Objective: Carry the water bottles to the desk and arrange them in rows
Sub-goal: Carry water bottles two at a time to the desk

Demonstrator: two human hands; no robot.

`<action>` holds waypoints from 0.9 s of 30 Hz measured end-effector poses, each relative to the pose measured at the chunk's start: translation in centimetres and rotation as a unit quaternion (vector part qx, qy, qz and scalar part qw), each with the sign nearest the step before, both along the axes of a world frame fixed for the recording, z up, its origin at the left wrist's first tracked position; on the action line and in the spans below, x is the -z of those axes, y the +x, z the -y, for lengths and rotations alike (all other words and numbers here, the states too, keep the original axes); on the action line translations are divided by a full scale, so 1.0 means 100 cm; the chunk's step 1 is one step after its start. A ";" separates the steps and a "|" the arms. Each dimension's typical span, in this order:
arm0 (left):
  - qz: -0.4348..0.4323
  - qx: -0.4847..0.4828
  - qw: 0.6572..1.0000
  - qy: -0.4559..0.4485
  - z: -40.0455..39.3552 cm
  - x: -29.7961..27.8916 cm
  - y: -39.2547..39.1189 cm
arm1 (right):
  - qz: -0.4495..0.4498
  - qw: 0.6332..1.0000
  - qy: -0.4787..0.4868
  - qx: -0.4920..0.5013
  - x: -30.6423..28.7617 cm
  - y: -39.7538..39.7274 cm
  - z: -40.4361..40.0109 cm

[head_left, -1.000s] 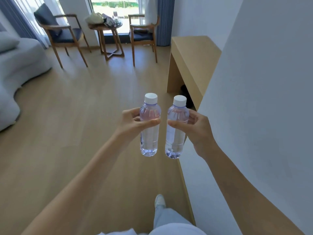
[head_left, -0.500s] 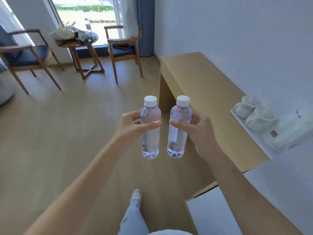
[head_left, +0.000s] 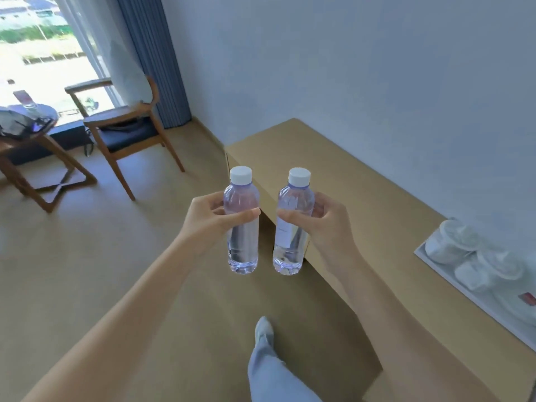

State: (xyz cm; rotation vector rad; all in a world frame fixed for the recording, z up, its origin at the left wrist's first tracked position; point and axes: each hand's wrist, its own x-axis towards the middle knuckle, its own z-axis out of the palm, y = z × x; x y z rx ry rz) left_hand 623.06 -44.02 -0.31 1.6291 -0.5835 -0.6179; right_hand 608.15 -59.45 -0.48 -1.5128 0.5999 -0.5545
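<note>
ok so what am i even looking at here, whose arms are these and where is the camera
No machine here: these are a person's own bare arms. The single picture comes from a wide-angle camera worn on their head, looking forward and down, which is why the arms reach in from the bottom and the room looks bent.

The left hand grips one clear water bottle with a white cap, and the right hand grips a second water bottle that bears a white label. Both are upright and held in the air, apart from each other.

To the right, against the wall, is a light wooden desk. On its near end lies a white tray with white cups. Farther back stand a wooden chair and a small side table by the window.
</note>
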 end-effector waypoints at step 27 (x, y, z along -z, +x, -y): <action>0.009 0.338 0.941 -0.005 0.315 0.012 0.462 | 0.000 0.943 0.002 0.332 0.022 0.401 0.192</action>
